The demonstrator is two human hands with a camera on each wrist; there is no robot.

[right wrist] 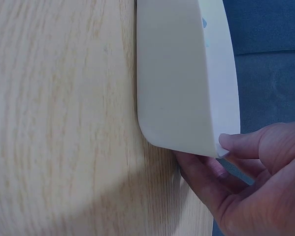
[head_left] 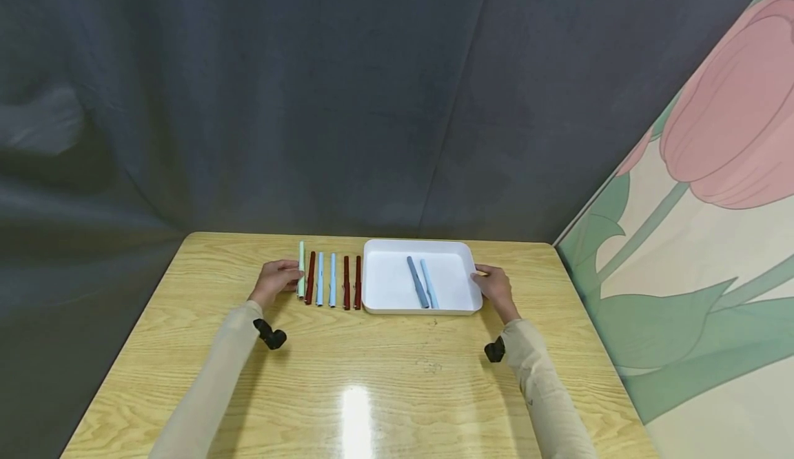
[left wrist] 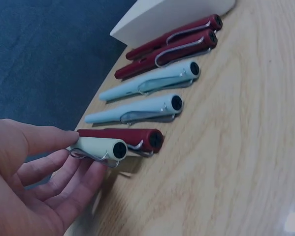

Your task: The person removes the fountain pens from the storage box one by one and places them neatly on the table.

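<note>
Okay so, left hand point(head_left: 275, 282) first: pinching a pale green pen point(left wrist: 95, 147), narrow grip, thumb on one side and fingers on the other. Clip facing down, black end toward the person's side. Over to the right hand point(head_left: 494, 288): holding the white tray point(head_left: 386, 277) by the short side nearest it, thumb over the rim, fingers against the outside below. Can't tell if any fingertips reach under the base.

Immediately right of the left hand's pen, a dark red pen point(head_left: 310, 278), super close. Can't tell if touching. Next along, heading toward the right hand: two light blue pens point(head_left: 320, 279), then two more dark red pens point(head_left: 347, 283), last one just beside the tray wall. So, five pens in a row plus that raised wall in the way between left hand and tray floor.

Inside the tray, left of the right hand: a grey-blue pen point(head_left: 417, 281) and a pale blue pen point(head_left: 429, 282), both slanted, nearer to the right hand than the left.

Under all that, a wood-grain table point(head_left: 310, 376), with a bright glare spot between the forearms. Black gadgets point(head_left: 270, 333) at both wrists, light sleeves point(head_left: 207, 376) behind. Beyond both hands, a dark curtain point(head_left: 310, 100); far right of the right hand, a tulip-print wall point(head_left: 732, 114).
</note>
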